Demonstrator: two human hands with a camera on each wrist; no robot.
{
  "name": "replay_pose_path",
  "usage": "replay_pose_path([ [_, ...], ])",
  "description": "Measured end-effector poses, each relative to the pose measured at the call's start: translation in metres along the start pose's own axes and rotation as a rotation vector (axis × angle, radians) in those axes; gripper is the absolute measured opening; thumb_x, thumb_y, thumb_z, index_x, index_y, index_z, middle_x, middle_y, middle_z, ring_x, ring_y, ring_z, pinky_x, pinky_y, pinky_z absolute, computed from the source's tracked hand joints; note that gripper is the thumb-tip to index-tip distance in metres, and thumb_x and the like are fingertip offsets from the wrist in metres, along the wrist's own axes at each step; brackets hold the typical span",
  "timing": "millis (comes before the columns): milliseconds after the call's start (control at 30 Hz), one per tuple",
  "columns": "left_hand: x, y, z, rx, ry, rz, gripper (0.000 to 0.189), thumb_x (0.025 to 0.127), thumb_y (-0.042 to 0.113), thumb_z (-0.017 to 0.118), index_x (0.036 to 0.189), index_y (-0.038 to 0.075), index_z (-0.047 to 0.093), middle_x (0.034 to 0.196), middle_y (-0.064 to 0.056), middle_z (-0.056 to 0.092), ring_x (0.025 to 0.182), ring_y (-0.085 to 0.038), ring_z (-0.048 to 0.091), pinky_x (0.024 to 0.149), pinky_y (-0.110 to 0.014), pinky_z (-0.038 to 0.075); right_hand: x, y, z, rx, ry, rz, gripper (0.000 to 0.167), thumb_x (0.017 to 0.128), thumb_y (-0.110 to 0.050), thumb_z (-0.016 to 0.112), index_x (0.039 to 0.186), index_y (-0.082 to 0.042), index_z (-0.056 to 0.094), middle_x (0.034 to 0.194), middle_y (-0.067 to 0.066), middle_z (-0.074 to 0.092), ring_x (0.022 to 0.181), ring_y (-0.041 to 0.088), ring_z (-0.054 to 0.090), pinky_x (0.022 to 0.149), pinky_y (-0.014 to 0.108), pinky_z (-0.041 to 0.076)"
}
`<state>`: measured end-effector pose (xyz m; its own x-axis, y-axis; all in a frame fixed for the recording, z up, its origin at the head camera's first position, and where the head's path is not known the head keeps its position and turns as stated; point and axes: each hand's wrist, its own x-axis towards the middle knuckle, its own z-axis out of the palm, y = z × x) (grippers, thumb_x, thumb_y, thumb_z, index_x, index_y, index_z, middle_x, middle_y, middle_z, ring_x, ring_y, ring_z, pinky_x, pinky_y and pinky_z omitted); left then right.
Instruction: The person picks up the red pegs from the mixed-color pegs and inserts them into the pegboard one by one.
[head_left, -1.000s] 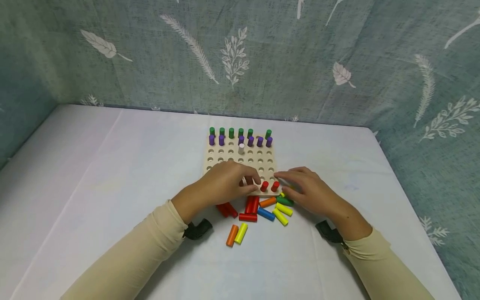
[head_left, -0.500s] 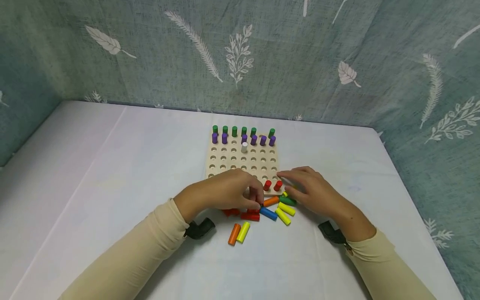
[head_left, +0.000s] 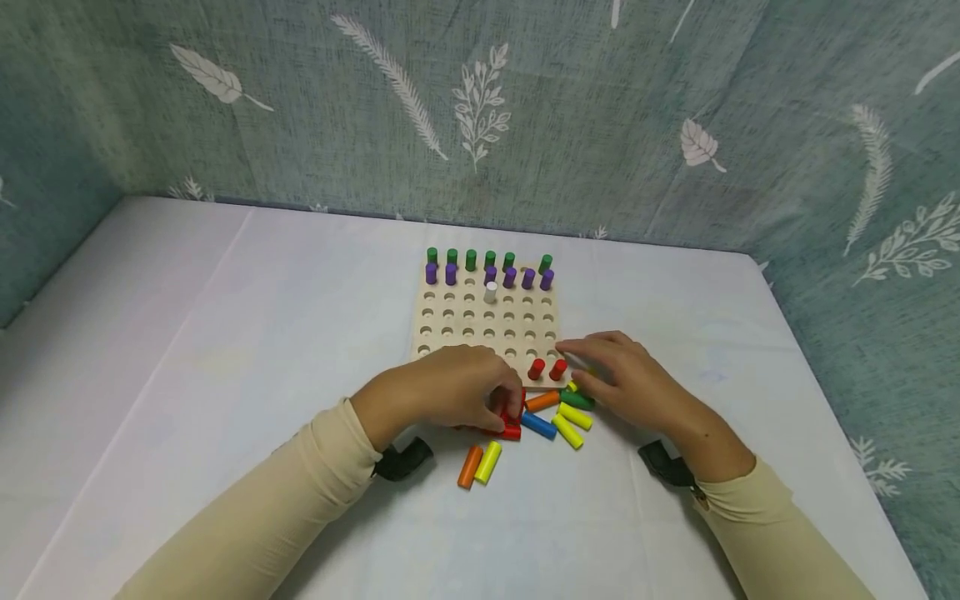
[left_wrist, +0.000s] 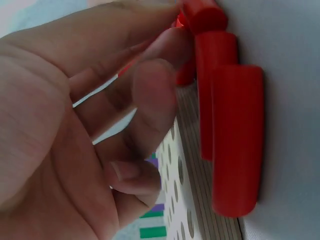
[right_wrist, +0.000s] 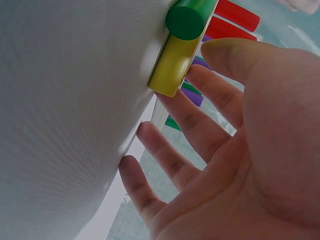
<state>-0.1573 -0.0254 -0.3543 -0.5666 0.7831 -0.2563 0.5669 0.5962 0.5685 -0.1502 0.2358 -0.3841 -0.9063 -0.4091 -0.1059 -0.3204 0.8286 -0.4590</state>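
My left hand (head_left: 450,383) is over loose red pegs (head_left: 512,433) at the near edge of a wooden pegboard (head_left: 458,322). In the left wrist view, its thumb and index finger bend towards a red peg (left_wrist: 205,17), without a clear pinch; two more red pegs (left_wrist: 237,140) lie beside the board. My right hand (head_left: 622,375) rests at the board's near right corner, fingers spread. A yellow peg (right_wrist: 174,65) and a green one (right_wrist: 185,22) lie by its fingertips. Two red pegs (head_left: 536,369) stand in the nearest row.
Green pegs (head_left: 470,261) and purple pegs (head_left: 451,274) stand in the two far rows, a white peg (head_left: 491,292) before them. A blue peg (head_left: 538,425), yellow pegs (head_left: 575,417) and orange pegs (head_left: 469,467) lie on the white tablecloth (head_left: 300,333).
My left hand has come down from the board's near edge to the loose pegs, then shifted slightly left over the red ones. My right hand has stayed at the corner.
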Motion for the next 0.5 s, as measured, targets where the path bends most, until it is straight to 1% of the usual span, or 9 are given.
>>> replay_pose_path([
  [100, 0.0002, -0.0001, 0.0000, 0.048, -0.012, -0.023, 0.016, 0.082, 0.025, 0.084, 0.085, 0.024, 0.068, 0.072, 0.012, 0.062, 0.070, -0.008, 0.057, 0.067, -0.026, 0.046, -0.0003, -0.0009, -0.0010, 0.004, -0.008, 0.011, 0.045, 0.097, -0.025, 0.065, 0.141, -0.025, 0.058, 0.139, 0.004, 0.061, 0.135, 0.032, 0.045, 0.110, 0.062, 0.036],
  [167, 0.0005, -0.0001, -0.0003, 0.067, -0.012, -0.025, 0.020, 0.080, 0.026, 0.085, 0.084, 0.022, 0.066, 0.071, 0.011, 0.061, 0.068, -0.008, 0.056, 0.064, -0.025, 0.045, -0.0002, -0.0012, -0.0016, 0.001, -0.008, 0.016, 0.045, 0.097, -0.025, 0.065, 0.142, -0.024, 0.057, 0.139, 0.005, 0.061, 0.134, 0.032, 0.045, 0.110, 0.062, 0.036],
  [300, 0.0004, -0.0003, -0.0014, 0.066, 0.001, -0.027, 0.025, 0.077, 0.027, 0.088, 0.083, 0.020, 0.064, 0.070, 0.009, 0.061, 0.066, -0.009, 0.055, 0.061, -0.025, 0.044, 0.0005, -0.0018, -0.0028, -0.002, -0.001, 0.020, 0.045, 0.097, -0.024, 0.065, 0.141, -0.025, 0.057, 0.139, 0.004, 0.060, 0.135, 0.031, 0.044, 0.110, 0.061, 0.037],
  [500, -0.0007, -0.0009, -0.0005, 0.042, -0.007, -0.036, 0.026, 0.076, 0.025, 0.088, 0.083, 0.019, 0.064, 0.071, 0.009, 0.061, 0.067, -0.010, 0.055, 0.062, -0.025, 0.045, 0.0006, -0.0013, -0.0015, 0.001, -0.008, 0.023, 0.045, 0.097, -0.024, 0.064, 0.142, -0.025, 0.057, 0.140, 0.005, 0.059, 0.135, 0.032, 0.044, 0.110, 0.062, 0.036],
])
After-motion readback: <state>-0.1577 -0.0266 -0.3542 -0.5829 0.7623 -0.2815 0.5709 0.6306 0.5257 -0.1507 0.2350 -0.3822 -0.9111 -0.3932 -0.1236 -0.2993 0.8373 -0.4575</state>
